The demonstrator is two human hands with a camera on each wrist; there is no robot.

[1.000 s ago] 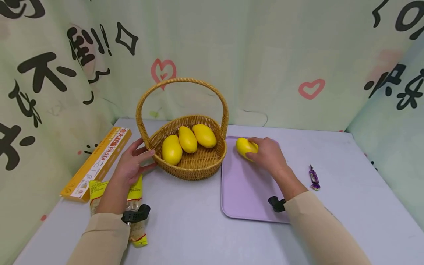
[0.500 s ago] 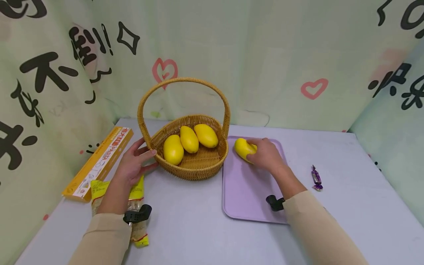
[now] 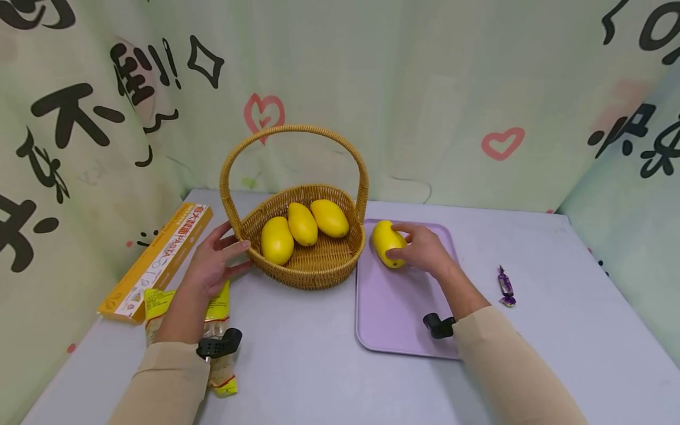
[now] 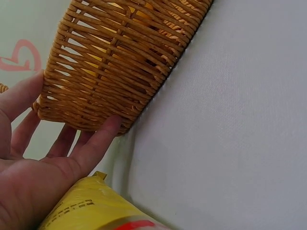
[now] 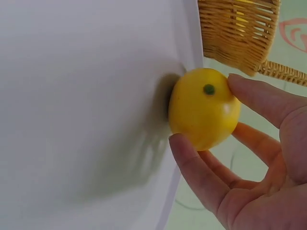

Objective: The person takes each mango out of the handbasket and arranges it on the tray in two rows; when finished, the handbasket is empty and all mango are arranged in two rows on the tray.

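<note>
In the head view, my right hand (image 3: 421,248) pinches a yellow mango (image 3: 386,243) over the upper left of a lilac tray (image 3: 393,319). The right wrist view shows the thumb on one side of the mango (image 5: 204,112), the fingers on the other, and its green-dotted end facing the camera. Left of the tray stands a wicker basket (image 3: 313,277) with a tall handle, holding three mangoes (image 3: 277,241). My left hand (image 3: 209,262) touches the basket's left end with spread, fairly straight fingers; in the left wrist view they lie along the woven wall (image 4: 105,72).
A yellow pasta box (image 3: 154,265) lies at the left table edge. A yellow-ended bag (image 3: 220,360) lies partly under my left forearm. A purple wrapped candy (image 3: 506,287) is right of the tray. A printed curtain (image 3: 425,106) closes off the back.
The mango in my right hand has turned from slanting to nearly lengthwise and shifted slightly left. My grip on it shows more of the fruit. The left hand and basket stay put.
</note>
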